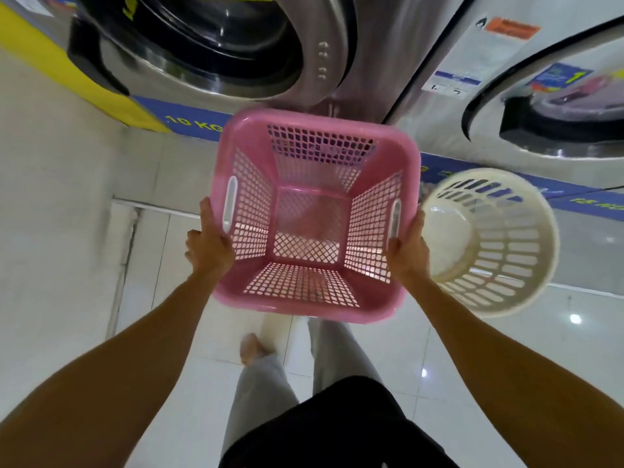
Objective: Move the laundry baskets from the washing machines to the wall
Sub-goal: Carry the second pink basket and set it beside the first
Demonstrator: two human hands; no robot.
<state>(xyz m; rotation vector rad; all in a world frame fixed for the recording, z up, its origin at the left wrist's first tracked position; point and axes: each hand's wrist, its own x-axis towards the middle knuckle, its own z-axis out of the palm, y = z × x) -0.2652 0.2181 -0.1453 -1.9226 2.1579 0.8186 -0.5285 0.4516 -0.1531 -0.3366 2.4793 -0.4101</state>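
While both hands clasp its rim, the left hand [210, 244] and right hand [407, 251] hold the pink basket [314, 298] above the floor [388, 349], before the washing machines [216, 45]; a white basket [489, 243] stands just beside.

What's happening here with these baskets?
A person is holding an empty pink laundry basket by its two side rims, left hand and right hand, in front of the washing machines. A round cream laundry basket, also empty, sits on the tiled floor to the right, yet to be moved.
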